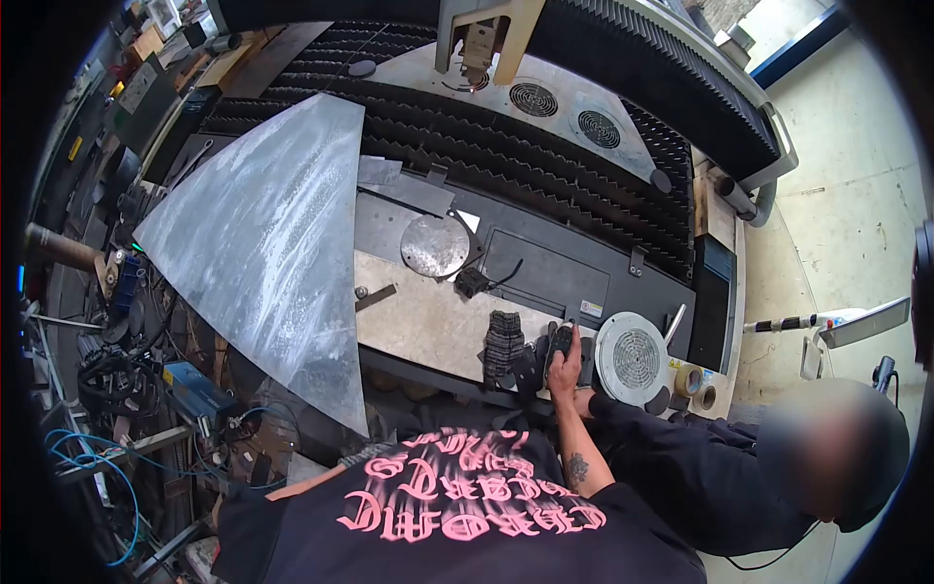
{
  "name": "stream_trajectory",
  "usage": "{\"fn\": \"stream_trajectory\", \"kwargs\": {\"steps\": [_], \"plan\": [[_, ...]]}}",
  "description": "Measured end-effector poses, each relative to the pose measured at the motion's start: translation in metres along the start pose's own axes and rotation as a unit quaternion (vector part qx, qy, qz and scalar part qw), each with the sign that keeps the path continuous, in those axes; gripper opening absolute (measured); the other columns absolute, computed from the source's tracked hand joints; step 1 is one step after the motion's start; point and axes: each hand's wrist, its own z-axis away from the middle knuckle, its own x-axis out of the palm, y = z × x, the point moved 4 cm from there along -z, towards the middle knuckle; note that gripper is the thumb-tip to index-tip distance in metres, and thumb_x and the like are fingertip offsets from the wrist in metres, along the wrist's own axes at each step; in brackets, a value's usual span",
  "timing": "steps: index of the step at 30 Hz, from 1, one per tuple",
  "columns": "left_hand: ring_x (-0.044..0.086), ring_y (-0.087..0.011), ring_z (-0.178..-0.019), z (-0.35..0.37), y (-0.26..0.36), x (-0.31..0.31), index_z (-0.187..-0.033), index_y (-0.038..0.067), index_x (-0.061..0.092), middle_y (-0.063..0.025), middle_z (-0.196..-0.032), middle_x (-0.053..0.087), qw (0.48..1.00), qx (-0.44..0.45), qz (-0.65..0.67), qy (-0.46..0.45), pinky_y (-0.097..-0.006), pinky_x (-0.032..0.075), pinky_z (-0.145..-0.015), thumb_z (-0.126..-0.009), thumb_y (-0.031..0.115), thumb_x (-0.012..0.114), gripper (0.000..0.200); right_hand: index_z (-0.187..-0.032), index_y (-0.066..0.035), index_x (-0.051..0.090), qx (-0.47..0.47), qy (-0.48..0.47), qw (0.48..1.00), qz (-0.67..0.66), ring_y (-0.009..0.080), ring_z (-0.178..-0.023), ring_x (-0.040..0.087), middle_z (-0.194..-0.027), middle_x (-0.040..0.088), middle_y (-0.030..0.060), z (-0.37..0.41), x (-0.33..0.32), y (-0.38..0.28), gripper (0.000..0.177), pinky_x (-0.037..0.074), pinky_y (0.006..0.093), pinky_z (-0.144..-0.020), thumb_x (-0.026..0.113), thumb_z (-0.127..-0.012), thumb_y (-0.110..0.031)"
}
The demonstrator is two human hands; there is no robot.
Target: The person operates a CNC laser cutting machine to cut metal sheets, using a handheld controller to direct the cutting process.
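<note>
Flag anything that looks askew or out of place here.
The big triangular metal sheet sits askew: it overhangs the machine ledge, its tip jutting over the floor clutter. A loose round disc lies on that ledge, beyond the right hand, which grips a black handset.

A large triangular steel sheet [263, 243] lies across the cutting bed's black slats [506, 146]. On the bench [418, 321] lie a round metal disc [435, 245], a dark folded glove stack [503, 343], a white perforated disc [634, 358] and tape rolls [696, 387].
</note>
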Motion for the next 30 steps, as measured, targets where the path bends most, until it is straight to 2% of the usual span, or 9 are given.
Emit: {"fn": "stream_trajectory", "kwargs": {"steps": [2, 6, 9, 15, 19, 22, 25, 28, 30], "plan": [[0.066, -0.0357, -0.077, 0.002, 0.001, 0.004, -0.093, 0.005, 0.068, -0.02, -0.086, 0.069, 1.0, 0.0, 0.001, -0.001, -0.0461, 0.051, -0.069, -0.088, 0.037, 0.053, 0.036, -0.143, 0.001, 0.037, -0.004, -0.004, 1.0, -0.001, 0.0367, -0.131, 0.043, -0.14, 0.045, 0.0243, 0.002, -0.001, 0.001, 0.06, 0.031, 0.0383, -0.111, 0.042, -0.083, -0.004], [0.066, -0.0357, -0.077, 0.005, 0.004, 0.009, -0.093, 0.005, 0.068, -0.0201, -0.086, 0.069, 1.0, -0.002, -0.002, -0.004, -0.0461, 0.051, -0.069, -0.088, 0.037, 0.053, 0.035, -0.144, 0.001, 0.035, 0.049, -0.007, 0.993, -0.111, 0.0314, -0.133, 0.042, -0.142, 0.044, 0.022, 0.003, 0.0, 0.014, 0.063, 0.029, 0.0352, -0.111, 0.043, -0.082, -0.002], [0.066, -0.0357, -0.077, 0.008, 0.006, 0.01, -0.093, 0.005, 0.068, -0.0201, -0.086, 0.069, 1.0, -0.006, -0.003, -0.007, -0.046, 0.051, -0.069, -0.088, 0.037, 0.053, 0.035, -0.144, 0.0, 0.035, 0.058, 0.007, 0.991, -0.118, 0.0299, -0.133, 0.042, -0.143, 0.044, 0.021, 0.001, -0.009, -0.004, 0.064, 0.029, 0.0345, -0.111, 0.043, -0.081, -0.001], [0.066, -0.0356, -0.077, 0.008, 0.014, 0.012, -0.093, 0.005, 0.068, -0.0201, -0.086, 0.069, 1.0, -0.004, -0.006, -0.015, -0.046, 0.051, -0.069, -0.088, 0.036, 0.054, 0.035, -0.144, 0.001, 0.036, 0.041, 0.004, 0.987, -0.152, 0.0287, -0.135, 0.041, -0.144, 0.043, 0.0194, -0.004, -0.011, -0.011, 0.064, 0.027, 0.0331, -0.112, 0.043, -0.081, 0.0], [0.066, -0.0356, -0.076, 0.004, 0.022, 0.012, -0.093, 0.005, 0.068, -0.0201, -0.085, 0.069, 1.0, 0.005, -0.007, -0.03, -0.0459, 0.051, -0.069, -0.088, 0.036, 0.054, 0.035, -0.143, 0.002, 0.037, 0.084, -0.002, 0.978, -0.192, 0.0286, -0.136, 0.039, -0.144, 0.043, 0.0187, 0.002, -0.004, 0.004, 0.063, 0.027, 0.0334, -0.112, 0.043, -0.08, 0.001], [0.066, -0.0355, -0.076, -0.001, 0.03, 0.01, -0.093, 0.005, 0.068, -0.0201, -0.085, 0.069, 0.998, 0.027, -0.008, -0.057, -0.0459, 0.051, -0.069, -0.088, 0.036, 0.054, 0.034, -0.143, 0.001, 0.038, 0.078, 0.001, 0.983, -0.164, 0.0286, -0.135, 0.039, -0.143, 0.044, 0.0183, 0.006, -0.006, 0.005, 0.063, 0.027, 0.0338, -0.112, 0.044, -0.08, 0.001], [0.066, -0.0355, -0.076, -0.014, 0.048, -0.003, -0.092, 0.005, 0.068, -0.0201, -0.085, 0.069, 0.988, 0.097, -0.044, -0.109, -0.0458, 0.051, -0.069, -0.088, 0.036, 0.054, 0.034, -0.142, 0.001, 0.039, 0.128, 0.011, 0.969, -0.209, 0.0287, -0.135, 0.039, -0.143, 0.044, 0.0179, 0.011, -0.007, 0.008, 0.063, 0.027, 0.034, -0.113, 0.044, -0.08, 0.002], [0.066, -0.0355, -0.076, -0.014, 0.124, -0.073, -0.092, 0.005, 0.068, -0.0202, -0.085, 0.069, 0.915, 0.34, -0.124, -0.18, -0.0458, 0.051, -0.069, -0.088, 0.036, 0.054, 0.034, -0.142, 0.001, 0.039, 0.146, 0.004, 0.967, -0.207, 0.0288, -0.135, 0.039, -0.143, 0.044, 0.0177, 0.013, -0.004, 0.026, 0.063, 0.026, 0.0342, -0.113, 0.045, -0.079, 0.002], [0.065, -0.0322, -0.073, 0.018, 0.216, -0.153, -0.093, 0.007, 0.07, -0.0166, -0.083, 0.07, 0.965, 0.228, 0.036, -0.127, -0.0407, 0.052, -0.068, -0.082, 0.019, 0.06, 0.019, -0.142, 0.001, 0.039, 0.152, 0.0, 0.968, -0.199, 0.0287, -0.136, 0.039, -0.143, 0.044, 0.0178, 0.007, 0.002, 0.025, 0.063, 0.026, 0.0343, -0.113, 0.045, -0.079, 0.002]]}}
